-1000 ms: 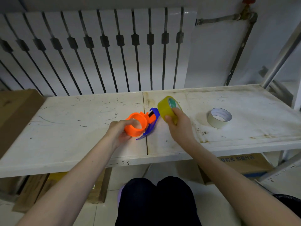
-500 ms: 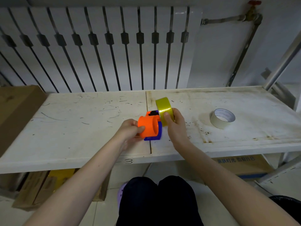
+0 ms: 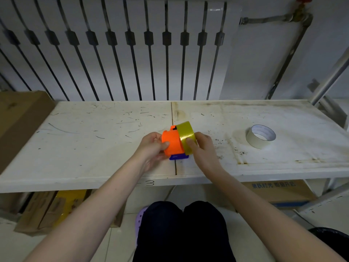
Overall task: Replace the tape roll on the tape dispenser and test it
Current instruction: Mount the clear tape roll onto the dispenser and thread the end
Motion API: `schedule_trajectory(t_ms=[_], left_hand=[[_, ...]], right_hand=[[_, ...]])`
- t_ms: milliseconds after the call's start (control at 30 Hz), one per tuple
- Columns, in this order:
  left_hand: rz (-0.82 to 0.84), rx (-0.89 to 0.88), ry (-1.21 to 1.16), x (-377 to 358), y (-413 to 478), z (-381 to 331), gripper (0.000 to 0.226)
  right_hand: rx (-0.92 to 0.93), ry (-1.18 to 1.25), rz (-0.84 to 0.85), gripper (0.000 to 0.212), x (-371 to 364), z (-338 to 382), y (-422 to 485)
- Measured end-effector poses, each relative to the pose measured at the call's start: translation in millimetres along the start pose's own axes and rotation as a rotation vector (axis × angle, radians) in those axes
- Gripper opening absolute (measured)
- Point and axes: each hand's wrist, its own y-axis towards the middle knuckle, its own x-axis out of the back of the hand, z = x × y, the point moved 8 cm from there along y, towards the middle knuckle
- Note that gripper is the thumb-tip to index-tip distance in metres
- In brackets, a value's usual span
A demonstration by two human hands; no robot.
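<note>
Orange dispenser [image 3: 171, 142] sits clamped in the left hand [image 3: 151, 148] above the bench [image 3: 94, 148]; the right hand [image 3: 203, 148] grips the yellow roll [image 3: 186, 135] against its hub. Pushed on crooked, the roll could jam or slip off

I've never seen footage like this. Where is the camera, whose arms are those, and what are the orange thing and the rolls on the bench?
The camera sits on a person's head and looks down, so the arms are that person's own; no machine is involved. The left hand grips an orange and blue tape dispenser. The right hand presses a yellow tape roll against the dispenser's side, apparently fitting it on. Both are held just above a scratched white bench. A second, pale tape roll lies flat on the bench to the right, untouched. Cardboard boxes sit beneath.
</note>
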Motion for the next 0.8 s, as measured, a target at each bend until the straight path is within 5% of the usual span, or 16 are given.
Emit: schedule_trajectory(t_ms=[600, 800], left_hand=[[0.037, -0.006, 0.011, -18, -3, 2, 0.020], [0.035, -0.001, 0.022, -18, -2, 3, 0.022]], right_hand=[[0.104, -0.183, 0.084, 0.023, -7, 0, -14], [0.088, -0.350, -0.069, 0.023, 8, 4, -20]])
